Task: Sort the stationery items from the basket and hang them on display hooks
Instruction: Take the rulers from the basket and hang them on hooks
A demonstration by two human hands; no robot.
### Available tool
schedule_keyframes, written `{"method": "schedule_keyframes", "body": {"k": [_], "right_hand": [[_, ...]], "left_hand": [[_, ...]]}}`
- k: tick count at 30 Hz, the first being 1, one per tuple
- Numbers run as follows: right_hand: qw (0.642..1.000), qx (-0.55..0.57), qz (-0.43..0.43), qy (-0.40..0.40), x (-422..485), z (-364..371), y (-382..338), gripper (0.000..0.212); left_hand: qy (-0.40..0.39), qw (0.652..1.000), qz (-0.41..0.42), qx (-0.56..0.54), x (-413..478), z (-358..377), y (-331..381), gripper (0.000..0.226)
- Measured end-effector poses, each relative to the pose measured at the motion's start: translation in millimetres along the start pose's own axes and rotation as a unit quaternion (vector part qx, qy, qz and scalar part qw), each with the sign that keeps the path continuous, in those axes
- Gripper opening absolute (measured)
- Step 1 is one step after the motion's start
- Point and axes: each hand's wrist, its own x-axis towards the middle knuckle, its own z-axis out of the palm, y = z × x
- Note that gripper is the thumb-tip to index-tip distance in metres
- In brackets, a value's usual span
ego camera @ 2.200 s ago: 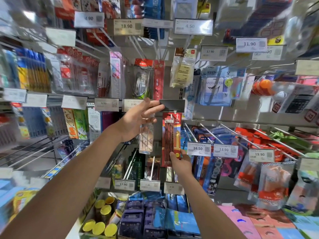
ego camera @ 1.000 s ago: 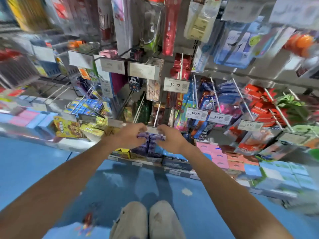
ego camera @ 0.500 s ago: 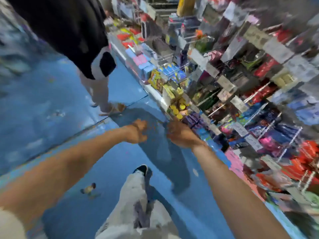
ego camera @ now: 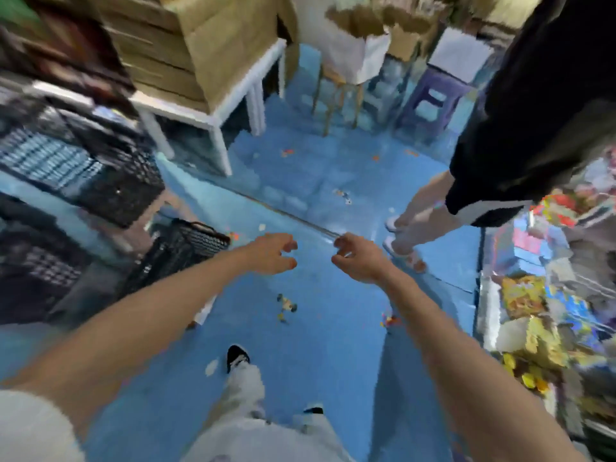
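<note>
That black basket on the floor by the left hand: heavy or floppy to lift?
The basket probably feels light for its size: its walls look like open mesh. It likely keeps its shape when lifted, since its rim stands straight. Its contents are too blurred to tell, so a load could add weight.

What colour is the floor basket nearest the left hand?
Black, with latticed walls; the basket shows best in the head view.
</note>
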Motion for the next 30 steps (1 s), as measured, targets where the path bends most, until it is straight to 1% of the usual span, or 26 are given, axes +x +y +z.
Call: {"method": "schedule_keyframes", "body": {"k": [3,6,8,10,13,15,16,17,18,21,22,25,28,30], "right_hand": [[0.995,-0.027,-0.087,-0.042,56.5,32.1,-102.0,0.024],[0.979,-0.086,-0.163,-0.089,101.7,74.0,-210.2,0.033],[0.963,-0.114,-0.211,-0.125,129.2,103.6,-277.1,0.038],[0.948,-0.134,-0.26,-0.128,151.5,129.1,-334.4,0.037],[0.93,-0.13,-0.315,-0.14,173.8,160.5,-398.4,0.027],[0.921,-0.15,-0.326,-0.154,190.1,175.9,-431.3,0.028],[0.918,-0.154,-0.329,-0.159,201.6,182.2,-444.9,0.027],[0.917,-0.153,-0.329,-0.167,213.9,186.8,-457.1,0.026],[0.916,-0.151,-0.327,-0.178,228.4,191.5,-468.2,0.024],[0.911,-0.145,-0.326,-0.209,272.2,205.8,-497.5,0.022],[0.906,-0.143,-0.332,-0.219,286.0,212.2,-509.1,0.022],[0.887,-0.126,-0.364,-0.255,319.6,238.7,-545.0,0.025],[0.867,-0.112,-0.378,-0.305,337.8,272.2,-584.6,0.031],[0.856,-0.096,-0.373,-0.345,341.1,297.8,-606.5,0.035]], "left_hand": [[0.038,0.998,-0.049,-0.021,-51.0,-48.9,-87.9,0.044],[0.111,0.988,-0.093,-0.059,-101.7,-91.0,-168.0,0.029],[0.154,0.974,-0.151,-0.071,-130.2,-115.0,-217.0,0.027],[0.17,0.962,-0.192,-0.094,-153.3,-136.6,-261.2,0.031],[0.203,0.938,-0.24,-0.148,-181.6,-160.7,-313.9,0.025],[0.225,0.926,-0.252,-0.171,-192.7,-171.6,-342.0,0.027],[0.232,0.922,-0.257,-0.175,-195.5,-177.0,-354.6,0.021],[0.242,0.919,-0.256,-0.179,-196.7,-182.4,-364.9,0.009],[0.251,0.915,-0.254,-0.187,-196.0,-188.5,-374.0,0.007],[0.273,0.891,-0.288,-0.221,-186.9,-203.2,-400.6,0.012],[0.276,0.883,-0.298,-0.236,-183.1,-206.6,-410.9,0.016],[0.286,0.858,-0.331,-0.271,-176.6,-210.8,-444.9,0.02],[0.278,0.822,-0.391,-0.306,-183.3,-212.7,-479.6,0.048],[0.268,0.806,-0.424,-0.314,-191.5,-204.7,-502.6,0.052]]}}
